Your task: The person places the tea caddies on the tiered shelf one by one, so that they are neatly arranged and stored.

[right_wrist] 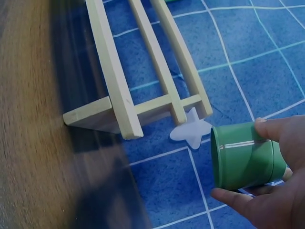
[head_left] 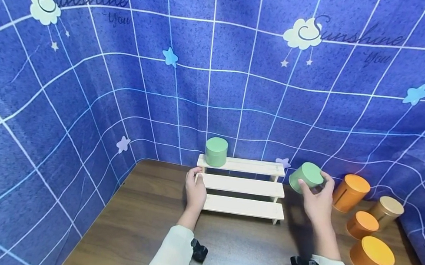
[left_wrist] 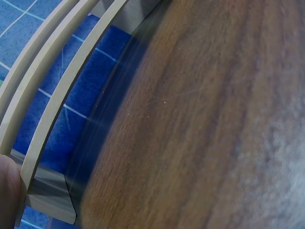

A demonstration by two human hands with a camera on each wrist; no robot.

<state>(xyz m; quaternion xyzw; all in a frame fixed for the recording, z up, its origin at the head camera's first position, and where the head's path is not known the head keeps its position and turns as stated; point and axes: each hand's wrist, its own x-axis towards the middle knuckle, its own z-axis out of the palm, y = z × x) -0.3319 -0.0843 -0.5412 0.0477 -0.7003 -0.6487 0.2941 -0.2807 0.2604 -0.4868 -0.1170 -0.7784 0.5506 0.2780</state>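
Observation:
A three-step wooden display stand (head_left: 245, 185) stands on the table near the back. My left hand (head_left: 195, 192) grips its left end, and the left wrist view catches only a thumb (left_wrist: 8, 188) against the end of the steps. On the left part of the top step sits a green round tin (head_left: 216, 152). To the right of the stand, my right hand (head_left: 317, 204) holds a second green tin (head_left: 304, 178) between thumb and fingers, tilted and apart from the stand. Seen from the right wrist, this tin (right_wrist: 245, 160) shows a thin pale stripe along its side.
Several round tins stand at the right of the dark wooden table (head_left: 140, 211): a tall orange one (head_left: 352, 193), a gold one (head_left: 386, 211), a small orange one (head_left: 362, 225) and a wide yellow-orange one (head_left: 371, 255). A blue gridded cloth (head_left: 186, 86) hangs behind.

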